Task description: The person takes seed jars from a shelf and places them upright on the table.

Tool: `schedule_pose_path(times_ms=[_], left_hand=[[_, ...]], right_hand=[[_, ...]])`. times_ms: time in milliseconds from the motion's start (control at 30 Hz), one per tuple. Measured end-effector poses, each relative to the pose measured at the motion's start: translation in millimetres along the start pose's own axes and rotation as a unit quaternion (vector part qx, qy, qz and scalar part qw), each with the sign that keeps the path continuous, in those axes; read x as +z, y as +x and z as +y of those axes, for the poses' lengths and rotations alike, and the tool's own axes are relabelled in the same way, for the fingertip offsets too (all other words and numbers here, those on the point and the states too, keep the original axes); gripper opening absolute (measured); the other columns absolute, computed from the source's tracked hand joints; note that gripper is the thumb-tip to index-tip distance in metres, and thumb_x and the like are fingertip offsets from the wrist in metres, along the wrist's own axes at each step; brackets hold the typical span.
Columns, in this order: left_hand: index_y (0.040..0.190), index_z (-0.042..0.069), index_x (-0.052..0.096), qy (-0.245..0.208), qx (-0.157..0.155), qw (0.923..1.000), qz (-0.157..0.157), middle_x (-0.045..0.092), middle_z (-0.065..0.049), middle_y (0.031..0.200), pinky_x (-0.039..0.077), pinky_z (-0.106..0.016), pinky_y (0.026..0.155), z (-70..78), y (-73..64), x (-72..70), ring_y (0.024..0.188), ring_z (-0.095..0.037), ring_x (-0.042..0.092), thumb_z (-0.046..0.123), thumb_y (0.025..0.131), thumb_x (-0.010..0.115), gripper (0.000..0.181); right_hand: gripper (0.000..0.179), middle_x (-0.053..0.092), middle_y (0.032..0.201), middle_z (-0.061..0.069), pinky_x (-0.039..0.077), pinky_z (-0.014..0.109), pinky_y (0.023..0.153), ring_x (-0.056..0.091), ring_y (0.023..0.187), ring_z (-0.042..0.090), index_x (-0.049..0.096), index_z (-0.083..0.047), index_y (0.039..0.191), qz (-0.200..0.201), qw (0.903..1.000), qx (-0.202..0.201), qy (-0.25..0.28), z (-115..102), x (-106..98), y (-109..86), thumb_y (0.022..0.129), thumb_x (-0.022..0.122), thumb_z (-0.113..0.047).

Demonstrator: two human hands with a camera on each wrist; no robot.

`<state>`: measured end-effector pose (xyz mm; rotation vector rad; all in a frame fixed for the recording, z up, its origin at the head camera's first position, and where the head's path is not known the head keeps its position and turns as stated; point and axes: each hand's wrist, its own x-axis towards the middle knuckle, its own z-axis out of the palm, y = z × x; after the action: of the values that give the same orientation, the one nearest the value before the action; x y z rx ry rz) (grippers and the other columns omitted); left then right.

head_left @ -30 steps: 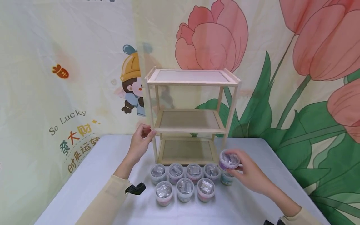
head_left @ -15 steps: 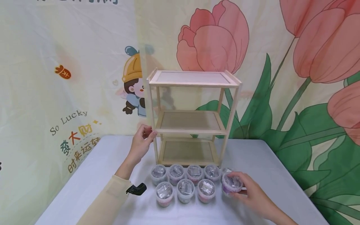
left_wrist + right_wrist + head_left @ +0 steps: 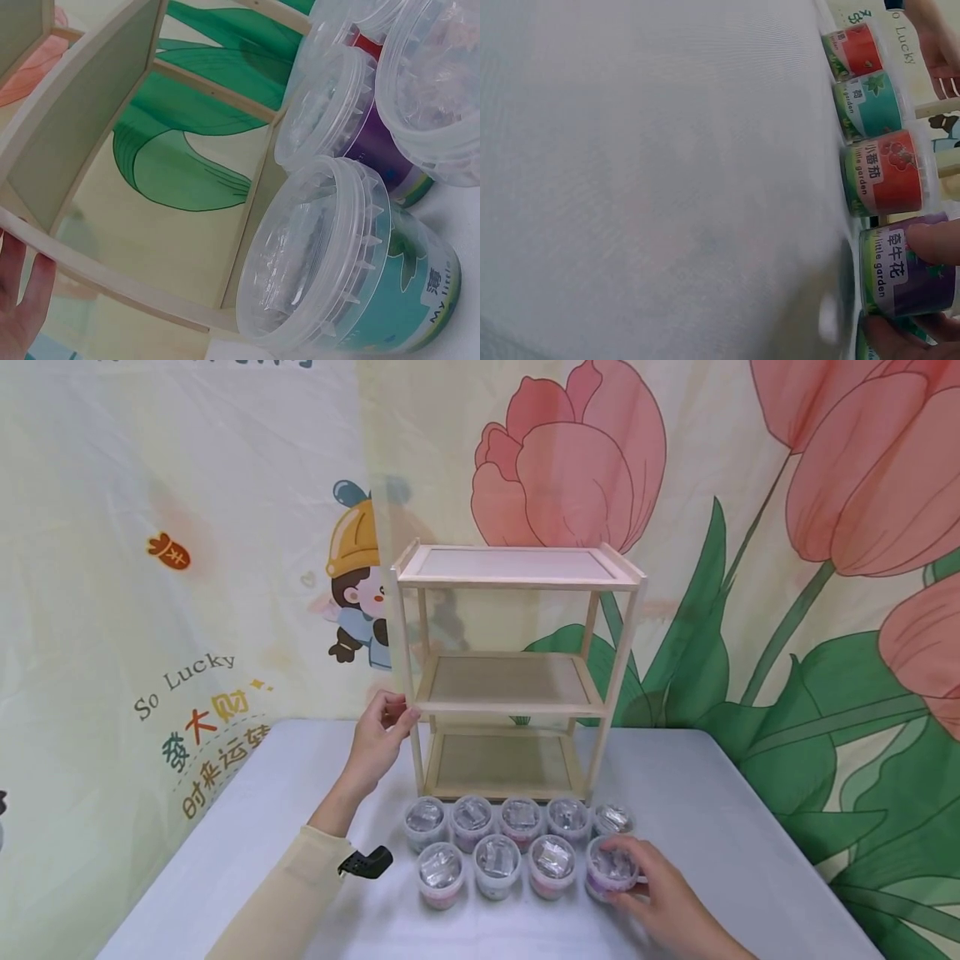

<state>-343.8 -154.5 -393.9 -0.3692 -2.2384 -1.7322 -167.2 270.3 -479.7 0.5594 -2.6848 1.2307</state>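
Observation:
My left hand (image 3: 380, 731) grips the left front post of a three-tier wooden shelf (image 3: 510, 709), at the height of its middle tier. In the left wrist view, fingertips of that hand (image 3: 22, 296) lie against the pale wood. With thumb and fingers around its sides, my right hand (image 3: 667, 893) holds a purple-labelled plastic tub (image 3: 604, 885) at the right end of the front row. The clear lid faces up over a silvery packet. The right wrist view shows this purple tub (image 3: 900, 277) lined up beside a red-labelled tub (image 3: 892, 172).
Behind the front row, a back row of similar lidded tubs (image 3: 521, 821) stands along the shelf's foot. A pink tub (image 3: 552, 868) is just left of the held one. White cloth covers the table (image 3: 720, 843). A printed fabric backdrop (image 3: 247, 527) hangs behind.
My right hand has brought the purple tub down and toward me, from above the back row's right end to the front row's right end. The left hand stays on the shelf post.

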Motion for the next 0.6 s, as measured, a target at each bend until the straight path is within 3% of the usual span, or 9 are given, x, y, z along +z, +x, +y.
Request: schedule_pose_path(times_ms=[133,400,600], left_hand=[[0.128,0.006,0.055,0.0,-0.001,1.0,0.0,0.061,-0.017,0.129,0.055,-0.019,0.088,0.5,-0.7,0.7,0.12,-0.031,0.06,0.027,0.106,0.068,0.033],[0.129,0.004,0.055,-0.003,0.01,0.9999,0.004,0.061,-0.018,0.128,0.055,-0.017,0.086,2.7,0.9,0.7,0.118,-0.031,0.06,0.025,0.106,0.068,0.033],[0.13,0.004,0.055,-0.004,0.005,1.0,0.002,0.062,-0.018,0.129,0.055,-0.018,0.086,1.4,-0.6,0.5,0.117,-0.03,0.06,0.025,0.106,0.068,0.035]], right_hand=[[0.059,0.06,0.134,0.008,0.061,0.029,0.088,0.058,0.123,0.016,0.059,-0.02,0.138,-0.003,0.9997,0.015,-0.018,1.2,4.8,-0.4,0.088,0.086,-0.008],[0.059,0.062,0.133,0.006,0.062,0.027,0.087,0.061,0.123,0.018,0.059,-0.02,0.138,0.024,0.9994,-0.008,-0.022,5.7,11.3,1.3,0.088,0.086,-0.004],[0.057,0.062,0.136,0.008,0.061,0.03,0.089,0.061,0.125,0.023,0.057,-0.019,0.141,0.005,0.9996,-0.008,-0.027,6.2,9.4,1.0,0.091,0.084,-0.009]])
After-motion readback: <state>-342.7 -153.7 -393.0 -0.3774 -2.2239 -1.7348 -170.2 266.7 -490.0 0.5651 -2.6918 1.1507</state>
